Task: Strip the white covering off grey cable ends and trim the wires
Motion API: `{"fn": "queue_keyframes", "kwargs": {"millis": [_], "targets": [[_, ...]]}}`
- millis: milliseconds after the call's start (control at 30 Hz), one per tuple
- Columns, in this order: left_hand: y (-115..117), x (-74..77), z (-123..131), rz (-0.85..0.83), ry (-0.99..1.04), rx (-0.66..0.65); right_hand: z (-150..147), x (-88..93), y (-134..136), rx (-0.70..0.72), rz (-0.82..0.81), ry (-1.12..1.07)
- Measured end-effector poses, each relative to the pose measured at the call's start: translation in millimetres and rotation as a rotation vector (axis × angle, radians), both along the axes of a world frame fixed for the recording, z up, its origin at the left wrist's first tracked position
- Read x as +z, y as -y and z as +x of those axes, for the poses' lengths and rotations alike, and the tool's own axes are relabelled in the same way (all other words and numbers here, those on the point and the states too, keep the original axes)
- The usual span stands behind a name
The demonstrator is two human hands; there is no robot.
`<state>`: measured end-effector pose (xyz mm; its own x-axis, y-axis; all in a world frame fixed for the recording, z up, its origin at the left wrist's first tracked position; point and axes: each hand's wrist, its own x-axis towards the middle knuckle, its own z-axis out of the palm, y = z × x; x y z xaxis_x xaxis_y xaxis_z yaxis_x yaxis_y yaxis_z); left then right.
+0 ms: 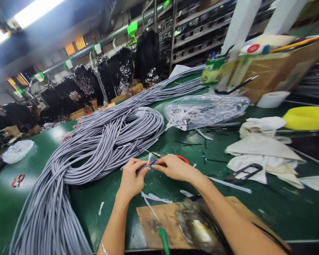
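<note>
My left hand (132,178) is closed in a pinch on the end of a grey cable, whose colored wires (153,162), blue and reddish, stick out toward the right. My right hand (176,168) faces it, thumb and fingers pinched at the tip of the blue wire. A red handle (183,159) and a thin metal tip (156,154) show just behind the right hand; that tool is mostly hidden. Left of both hands lies a large looped bundle of grey cables (103,141). White strips (156,198) are scattered below the hands.
A board (154,226) with a green-handled tool (163,239) lies at the front edge. On the green table (223,216) are a plastic bag of white pieces (204,109), white cloths (266,152), dark-handled snips (246,171) and red scissors (17,180). A cardboard box (268,74) stands back right.
</note>
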<state>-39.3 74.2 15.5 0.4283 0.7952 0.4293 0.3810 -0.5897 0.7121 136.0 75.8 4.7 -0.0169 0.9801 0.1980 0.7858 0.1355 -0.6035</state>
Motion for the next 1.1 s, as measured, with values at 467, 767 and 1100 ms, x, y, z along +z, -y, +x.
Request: {"fn": "queue_keyframes", "kwargs": {"millis": [467, 767, 1100], "targets": [[2.9, 0.9, -5.9, 0.165, -0.031, 0.152, 3.6, -5.2, -5.1, -0.298, -0.096, 0.166], [7.0, 9.2, -10.5, 0.124, -0.008, 0.118, -18.7, 12.3, 0.0, -0.009, 0.193, -0.632], [6.3, 12.7, -18.3, 0.184, 0.171, 0.078, -24.5, 24.0, 13.7, 0.122, 0.301, -0.35]]}}
